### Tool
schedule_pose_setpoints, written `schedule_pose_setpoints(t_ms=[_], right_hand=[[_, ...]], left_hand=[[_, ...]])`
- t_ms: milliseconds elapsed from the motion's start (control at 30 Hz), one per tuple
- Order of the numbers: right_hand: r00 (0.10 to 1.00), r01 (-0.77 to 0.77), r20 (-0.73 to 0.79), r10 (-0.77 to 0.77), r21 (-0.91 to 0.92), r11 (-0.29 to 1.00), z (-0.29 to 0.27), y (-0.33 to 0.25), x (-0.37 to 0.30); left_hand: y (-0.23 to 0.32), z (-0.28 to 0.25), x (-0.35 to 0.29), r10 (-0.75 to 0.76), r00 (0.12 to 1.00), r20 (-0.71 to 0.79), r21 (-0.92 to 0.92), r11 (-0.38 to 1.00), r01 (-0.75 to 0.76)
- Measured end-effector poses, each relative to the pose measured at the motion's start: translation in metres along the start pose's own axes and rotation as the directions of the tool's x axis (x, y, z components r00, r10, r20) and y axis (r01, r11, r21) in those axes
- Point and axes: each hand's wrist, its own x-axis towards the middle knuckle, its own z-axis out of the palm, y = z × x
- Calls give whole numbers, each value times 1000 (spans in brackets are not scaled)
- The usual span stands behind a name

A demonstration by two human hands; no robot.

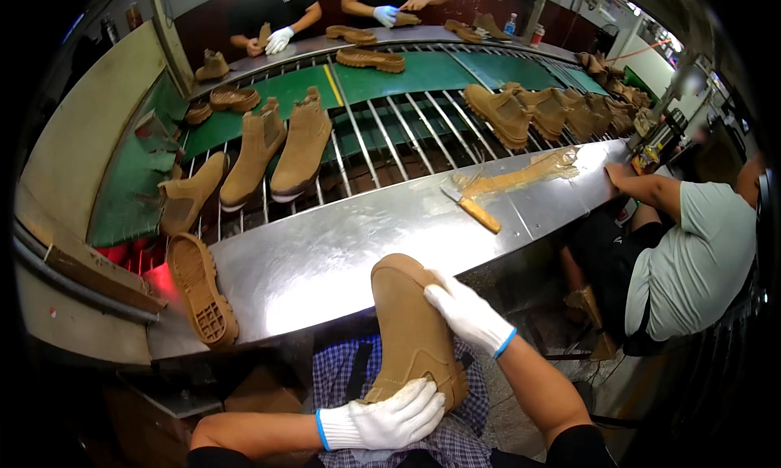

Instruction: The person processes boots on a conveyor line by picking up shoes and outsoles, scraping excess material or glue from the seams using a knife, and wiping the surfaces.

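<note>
A tan suede boot (411, 326) is before me, its toe pointing away and its heel toward my lap. My left hand (386, 417), in a white knit glove with a blue cuff, is wrapped over the heel and ankle part. Gloved the same way, my right hand (470, 312) grips the right edge near the toe; its fingertips are partly hidden by the boot. A brown lugged sole (200, 289) leans at the left end of the metal bench (325, 269). A knife (473, 210) with a yellowish wooden handle lies on the bench, beyond my right hand.
Several tan boots (303, 147) stand across the metal rollers (382, 143). A row of boots (561, 110) sits farther right. Dried glue (521, 174) streaks the bench. Loose soles (370, 59) lie on the green belt (431, 71). One co-worker (691, 256) sits at right; two work across the line.
</note>
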Motion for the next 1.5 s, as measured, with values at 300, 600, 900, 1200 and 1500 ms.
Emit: schedule_pose_setpoints(t_ms=[300, 600, 900, 1200, 1500], right_hand=[[943, -14, 300, 148, -407, 914, -19, -78, 87], [819, -60, -332, -468, -861, 506, -92, 42, 144], [878, -189, -331, -347, -904, 383, -170, 84, 147], [861, 476, 261, -435, -713, 515, 40, -104, 77], [895, 445, 419, -153, -816, 369, 75, -177, 125]], left_hand=[[-14, -21, 7, -40, 997, -73, -75, 997, 34], [-130, -129, -18, -956, -227, -184, -959, 226, -174], [-84, -33, -84, -963, -261, -64, -413, -213, 886], [-109, -51, -101, -776, 213, -593, -25, 283, 959], [-171, -54, -117, -975, 95, -200, -136, 123, 983]])
